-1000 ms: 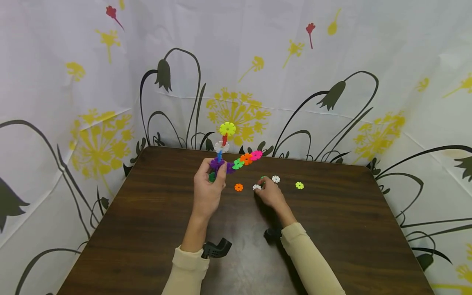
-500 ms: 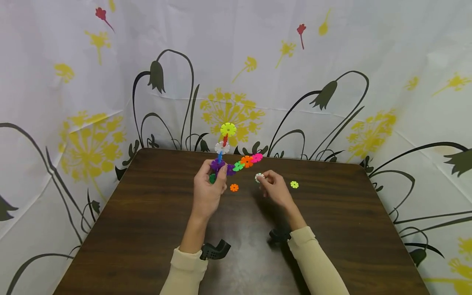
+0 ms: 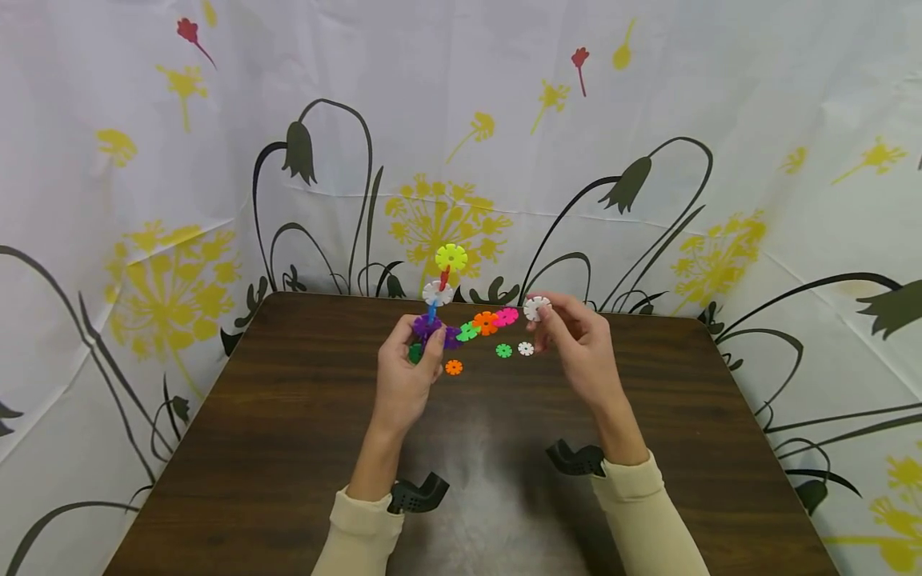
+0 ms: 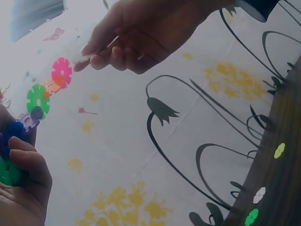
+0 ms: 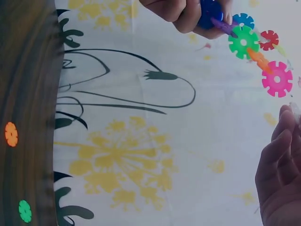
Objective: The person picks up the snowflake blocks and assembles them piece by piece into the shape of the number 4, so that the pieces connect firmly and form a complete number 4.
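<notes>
My left hand grips the purple discs at the middle of a model of joined notched plastic discs. One branch rises through blue, white and red pieces to a yellow disc. Another slants right through green and orange to a pink disc. In my right hand a loose white notched disc is pinched between thumb and fingers. It is raised just right of the pink disc, apart from it. The right wrist view shows the pink disc near my right fingertips.
On the dark wooden table below lie an orange disc, a green disc and a white disc. A yellow disc lies there too, seen in the left wrist view. Flower-printed cloth hangs behind the table.
My right hand has picked a white disc off the table and lifted it up and rightward, to beside the pink disc. My left hand keeps its grip on the model, nearly still.
</notes>
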A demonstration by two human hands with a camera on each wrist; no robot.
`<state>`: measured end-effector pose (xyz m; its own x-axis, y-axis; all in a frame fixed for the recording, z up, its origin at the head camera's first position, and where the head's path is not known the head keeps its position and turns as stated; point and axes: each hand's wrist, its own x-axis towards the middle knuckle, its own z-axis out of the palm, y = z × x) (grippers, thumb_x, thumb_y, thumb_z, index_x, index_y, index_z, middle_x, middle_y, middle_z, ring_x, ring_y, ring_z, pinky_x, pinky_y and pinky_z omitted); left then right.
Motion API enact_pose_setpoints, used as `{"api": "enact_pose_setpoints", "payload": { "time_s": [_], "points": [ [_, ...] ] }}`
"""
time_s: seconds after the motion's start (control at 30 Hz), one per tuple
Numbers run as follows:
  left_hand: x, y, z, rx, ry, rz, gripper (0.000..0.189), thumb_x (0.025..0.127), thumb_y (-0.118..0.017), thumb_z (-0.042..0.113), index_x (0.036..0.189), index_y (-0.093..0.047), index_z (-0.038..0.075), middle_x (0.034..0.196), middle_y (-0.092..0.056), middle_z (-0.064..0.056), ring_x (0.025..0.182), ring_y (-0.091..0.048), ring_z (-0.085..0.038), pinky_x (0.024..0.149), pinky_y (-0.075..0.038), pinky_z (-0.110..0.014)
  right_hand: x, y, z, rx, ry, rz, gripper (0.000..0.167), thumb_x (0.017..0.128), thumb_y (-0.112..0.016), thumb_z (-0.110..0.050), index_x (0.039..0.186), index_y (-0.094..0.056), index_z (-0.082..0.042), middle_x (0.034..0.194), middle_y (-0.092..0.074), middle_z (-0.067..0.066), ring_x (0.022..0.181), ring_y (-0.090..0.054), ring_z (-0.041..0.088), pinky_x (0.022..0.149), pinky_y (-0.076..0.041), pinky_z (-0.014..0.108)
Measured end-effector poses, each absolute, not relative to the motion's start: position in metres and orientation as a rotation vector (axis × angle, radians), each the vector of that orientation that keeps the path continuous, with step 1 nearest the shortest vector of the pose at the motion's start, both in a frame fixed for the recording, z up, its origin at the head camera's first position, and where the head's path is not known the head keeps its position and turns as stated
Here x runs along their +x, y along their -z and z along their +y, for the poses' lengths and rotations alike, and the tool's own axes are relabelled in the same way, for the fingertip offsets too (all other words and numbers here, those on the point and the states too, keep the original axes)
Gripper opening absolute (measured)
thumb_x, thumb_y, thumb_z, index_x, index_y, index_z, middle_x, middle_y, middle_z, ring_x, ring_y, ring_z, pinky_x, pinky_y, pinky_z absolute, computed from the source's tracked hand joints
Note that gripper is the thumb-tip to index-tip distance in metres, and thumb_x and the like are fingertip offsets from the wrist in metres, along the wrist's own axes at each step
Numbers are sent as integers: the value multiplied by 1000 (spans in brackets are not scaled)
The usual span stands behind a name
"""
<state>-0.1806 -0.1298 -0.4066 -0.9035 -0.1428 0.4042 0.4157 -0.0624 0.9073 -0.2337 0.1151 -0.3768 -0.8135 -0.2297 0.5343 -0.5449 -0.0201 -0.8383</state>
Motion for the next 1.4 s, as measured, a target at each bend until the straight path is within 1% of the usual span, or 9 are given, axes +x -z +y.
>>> {"api": "enact_pose_setpoints", "payload": {
  "time_s": [0.1, 0.27, 0.5, 0.67, 0.73, 0.87, 1.07, 1.27, 1.4],
  "points": [
    [-180, 406, -130, -294, 2030, -1846, 13, 108, -64, 11, 113, -60, 0, 82, -61, 0, 56, -45, -10, 52, -43, -20, -231, 373, 115, 841, -1893, -2032, 23, 108, -59, -1, 128, -72, 3, 89, -71, 3, 64, -60, 25, 63, -55, 27],
    [-180, 406, -130, -317, 2059, -1828, 13, 108, -64, 9, 113, -59, -2, 80, -60, 1, 55, -44, -9, 50, -41, -19, -229, 373, 113, 854, -1873, -2038, 24, 109, -58, -1, 129, -70, 7, 90, -71, -1, 64, -58, 29, 63, -55, 27],
    [-180, 406, -127, -357, 2077, -1816, 11, 108, -63, 7, 111, -58, -2, 71, -50, 1, 53, -41, -10, 48, -38, -20, -228, 374, 109, 828, -1882, -2003, 22, 108, -58, 0, 126, -71, 4, 88, -70, 0, 64, -59, 18, 61, -55, 27],
    [-180, 405, -126, -356, 2045, -1839, 11, 108, -64, 7, 111, -59, -1, 73, -55, -7, 53, -48, -13, 49, -48, -22, -227, 372, 108, 823, -1891, -1972, 22, 108, -58, 2, 125, -72, 3, 87, -69, 9, 64, -59, 18, 61, -55, 26],
    [-180, 405, -125, -350, 2031, -1855, 11, 108, -65, 8, 111, -60, -1, 74, -57, -8, 54, -52, -14, 51, -52, -23, -227, 371, 108, 826, -1885, -1965, 22, 108, -58, 3, 125, -71, 4, 86, -68, 11, 64, -59, 17, 60, -54, 25],
    [-180, 405, -125, -344, 2035, -1868, 11, 108, -64, 9, 112, -60, 0, 75, -58, -4, 55, -54, -13, 52, -54, -23, -226, 370, 106, 817, -1881, -1971, 22, 108, -58, 2, 126, -70, 6, 85, -67, 7, 65, -59, 16, 60, -54, 24],
    [-179, 405, -123, -336, 2059, -1852, 13, 108, -64, 8, 112, -60, -3, 77, -59, -5, 56, -55, -12, 53, -55, -23, -226, 371, 106, 778, -1906, -1962, 21, 108, -58, 0, 123, -70, 9, 84, -68, -2, 64, -59, 15, 60, -54, 24],
    [-180, 405, -123, -323, 2079, -1835, 13, 108, -65, 8, 113, -60, -3, 77, -59, -4, 57, -55, -12, 53, -54, -23, -226, 373, 105, 779, -1936, -1930, 20, 108, -58, 1, 121, -70, 10, 83, -69, -3, 62, -59, 14, 59, -55, 23],
    [-179, 404, -124, -321, 2081, -1828, 13, 108, -65, 8, 113, -60, -3, 78, -59, -9, 58, -55, -12, 53, -55, -23, -226, 374, 105, 785, -1937, -1930, 21, 108, -59, -1, 121, -70, 10, 83, -70, -2, 63, -59, 15, 60, -55, 22]
  ]
}}
